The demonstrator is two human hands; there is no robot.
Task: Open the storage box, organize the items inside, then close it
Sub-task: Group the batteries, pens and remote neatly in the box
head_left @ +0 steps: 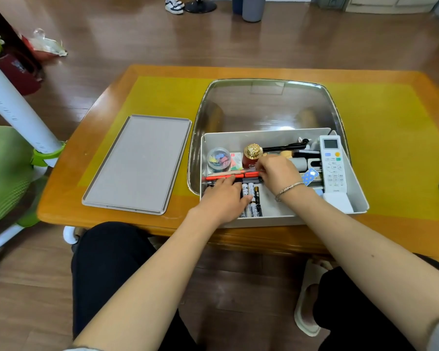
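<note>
White plastic storage box [357, 198] sits open at frame centre-right on orange wooden bench [99, 188]; grey lid [137, 163] lies left. Organizing underway: left hand [223, 198] presses flat on batteries [254, 193]; right hand [276, 173] pinches red pens [228, 176]. Next likely: align pens, then fetch lid.

Place: home living room | wooden floor [137, 34], low wooden table [91, 173] (sneakers [174, 5] nearby)

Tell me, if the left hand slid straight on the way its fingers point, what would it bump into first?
Probably the red pen lying crosswise just beyond the left hand; its fingertips look almost on it already, though depth is hard to judge.
</note>
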